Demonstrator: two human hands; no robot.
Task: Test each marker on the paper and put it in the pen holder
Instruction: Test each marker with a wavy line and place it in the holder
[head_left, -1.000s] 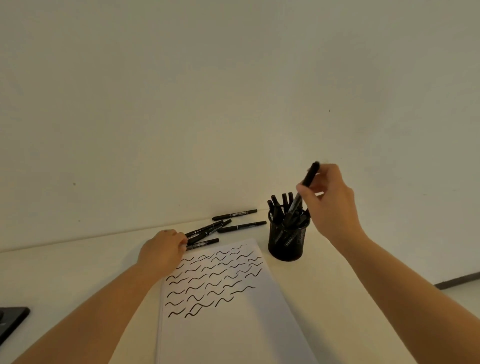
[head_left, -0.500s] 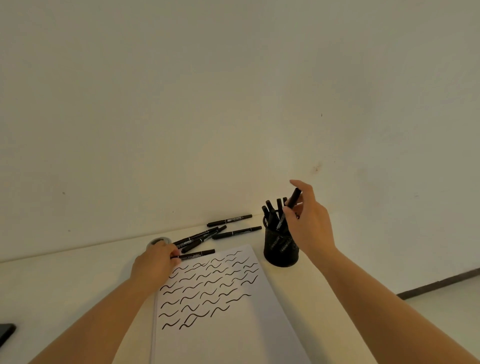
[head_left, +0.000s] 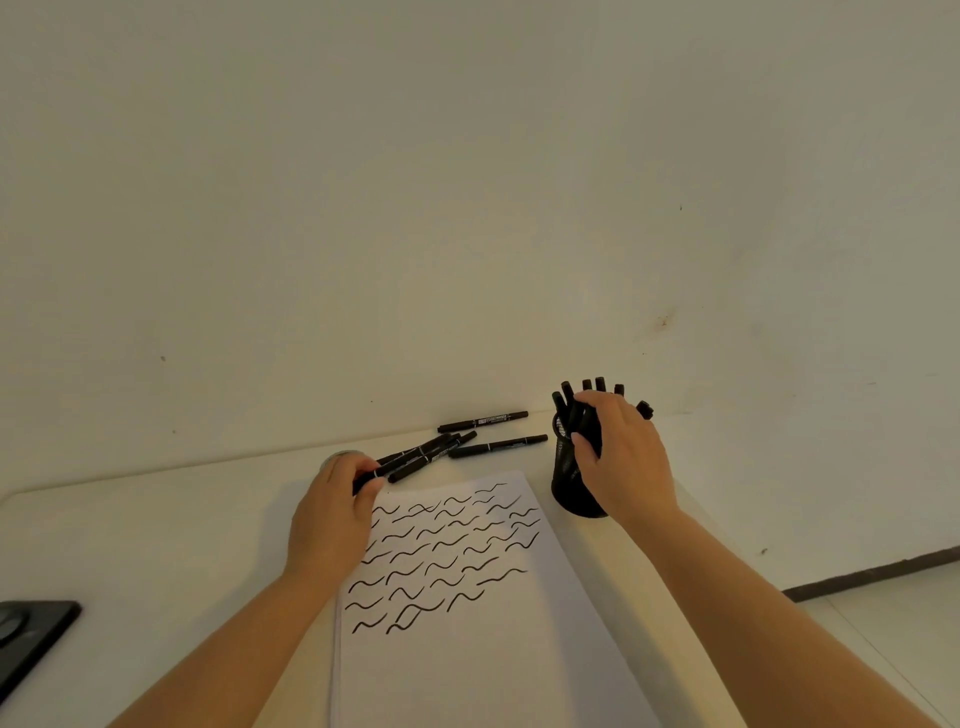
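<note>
Markers (head_left: 457, 448) lie loose on the worktop (head_left: 156, 530) above the paper (head_left: 467, 649); their white label print is too small to be read. One marker (head_left: 400, 462) is pinched by the left hand (head_left: 332, 514). Black wavy test strokes are seen on the paper. Rightward, the holder (head_left: 569, 483), full of markers, is gripped by the right hand (head_left: 623, 462).

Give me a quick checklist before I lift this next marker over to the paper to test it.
1. Left hand grips the next marker: ok.
2. Marker's cap off for writing: not ok, it looks capped.
3. Right hand free to pull the cap: not ok, it rests on the pen holder and the markers in it.
4. Blank space on the paper: ok, lower part unmarked.
5. Pen holder upright: ok.
6. Room left in holder: cannot tell, hand covers it.
</note>
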